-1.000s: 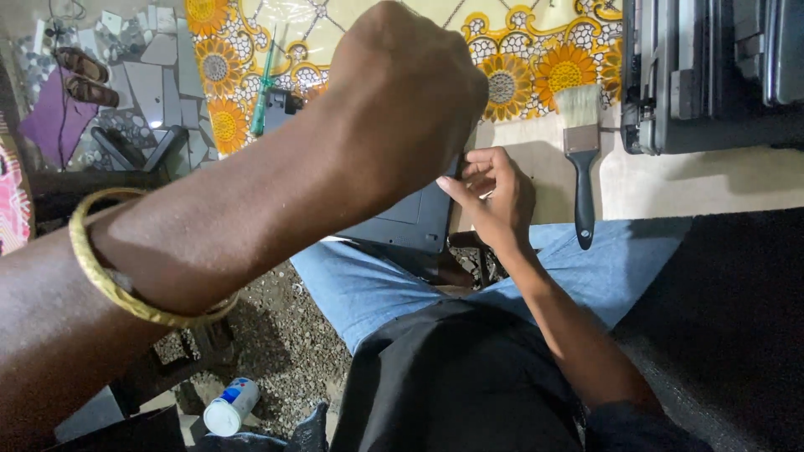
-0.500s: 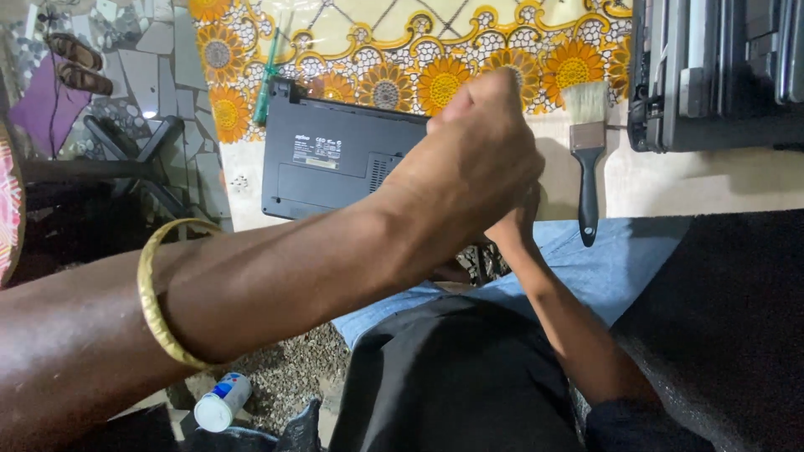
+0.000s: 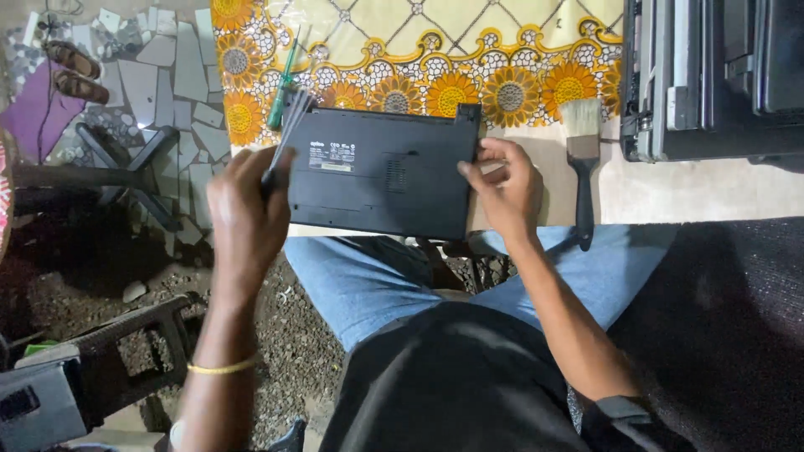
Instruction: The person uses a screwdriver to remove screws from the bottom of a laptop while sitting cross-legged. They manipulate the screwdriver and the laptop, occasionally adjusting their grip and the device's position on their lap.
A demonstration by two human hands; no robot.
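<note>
Across the far side of the scene lies a table covered in a yellow sunflower-patterned cloth, with a bulky dark grey machine at its far right. At the table's near edge rests a flat black laptop, turned underside up, partly over the person's blue-jeaned knees. Just right of it lies a black-handled paintbrush with pale bristles. A green-handled screwdriver lies beyond the laptop's far left corner. The left hand is curled around a thin dark tool at the laptop's left edge. The right hand pinches the laptop's right edge.
</note>
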